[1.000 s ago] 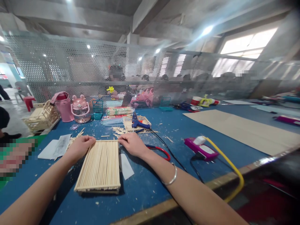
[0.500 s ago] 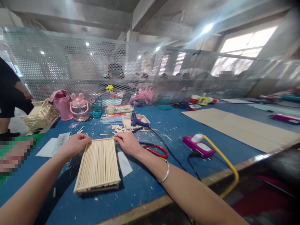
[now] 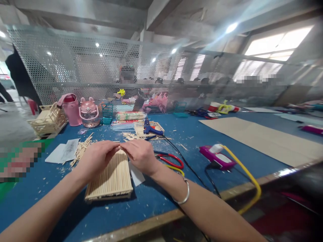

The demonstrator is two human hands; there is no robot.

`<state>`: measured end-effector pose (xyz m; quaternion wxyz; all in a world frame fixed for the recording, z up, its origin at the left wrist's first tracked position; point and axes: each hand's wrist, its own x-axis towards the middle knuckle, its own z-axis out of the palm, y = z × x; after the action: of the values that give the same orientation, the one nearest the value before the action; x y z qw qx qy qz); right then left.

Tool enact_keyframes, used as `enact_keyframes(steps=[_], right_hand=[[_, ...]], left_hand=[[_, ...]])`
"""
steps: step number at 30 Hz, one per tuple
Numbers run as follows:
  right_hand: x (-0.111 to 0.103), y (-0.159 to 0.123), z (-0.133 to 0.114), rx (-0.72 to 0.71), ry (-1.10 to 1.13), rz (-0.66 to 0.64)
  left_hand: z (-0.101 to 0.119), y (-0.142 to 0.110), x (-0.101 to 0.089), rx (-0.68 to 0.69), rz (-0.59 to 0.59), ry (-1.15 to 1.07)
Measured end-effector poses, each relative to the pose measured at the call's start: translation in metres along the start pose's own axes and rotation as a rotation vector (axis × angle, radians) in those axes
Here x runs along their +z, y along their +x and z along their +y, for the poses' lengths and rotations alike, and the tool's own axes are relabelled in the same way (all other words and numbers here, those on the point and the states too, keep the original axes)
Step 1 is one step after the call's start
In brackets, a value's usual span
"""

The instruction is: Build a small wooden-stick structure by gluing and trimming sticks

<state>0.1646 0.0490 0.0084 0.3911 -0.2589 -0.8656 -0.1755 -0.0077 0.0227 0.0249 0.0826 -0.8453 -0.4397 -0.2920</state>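
A panel of pale wooden sticks point(image 3: 114, 179) laid side by side rests on the blue table, with a crosswise stick along its near edge. My left hand point(image 3: 98, 158) arches over the panel's far left part, fingers pinched together. Beside it my right hand point(image 3: 141, 154) is closed too, and the fingertips of both almost meet at the middle of the far edge. Whatever the fingertips pinch is hidden or too small to make out. A white paper piece point(image 3: 137, 174) lies partly beneath my right hand.
Loose sticks point(image 3: 82, 148) and papers point(image 3: 62, 152) lie to the left. Behind are a blue glue gun point(image 3: 151, 129), a pink bottle point(image 3: 72, 109) and a clear pink jug point(image 3: 89, 114). Red-handled scissors point(image 3: 174, 159), a purple power strip point(image 3: 217, 158) and cardboard point(image 3: 252, 137) are at right.
My hands have moved inward from the panel's two far corners and come together at the middle of its far edge. The view has shifted slightly, and the person at far left has moved away.
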Motion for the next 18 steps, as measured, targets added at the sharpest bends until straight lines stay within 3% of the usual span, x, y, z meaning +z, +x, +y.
enact_keyframes(steps=[4,7,10,11,13,18], right_hand=[[-0.009,0.004,0.015,0.065,0.188,-0.055],[-0.028,0.005,0.044,0.360,0.275,-0.204],[-0.042,-0.002,0.073,0.587,0.041,-0.654],[-0.044,-0.005,0.079,0.606,0.005,-0.809],[-0.043,-0.012,0.086,0.621,-0.034,-0.984],[-0.029,-0.018,0.083,0.612,-0.061,-1.020]], left_hand=[[0.000,0.000,-0.001,-0.074,-0.032,-0.086],[0.000,0.000,-0.001,-0.112,-0.036,-0.092],[0.000,-0.001,0.001,-0.153,-0.052,-0.076],[0.000,-0.001,0.002,-0.163,-0.057,-0.075],[-0.001,-0.001,0.002,-0.173,-0.064,-0.072],[-0.001,-0.001,0.002,-0.172,-0.061,-0.063]])
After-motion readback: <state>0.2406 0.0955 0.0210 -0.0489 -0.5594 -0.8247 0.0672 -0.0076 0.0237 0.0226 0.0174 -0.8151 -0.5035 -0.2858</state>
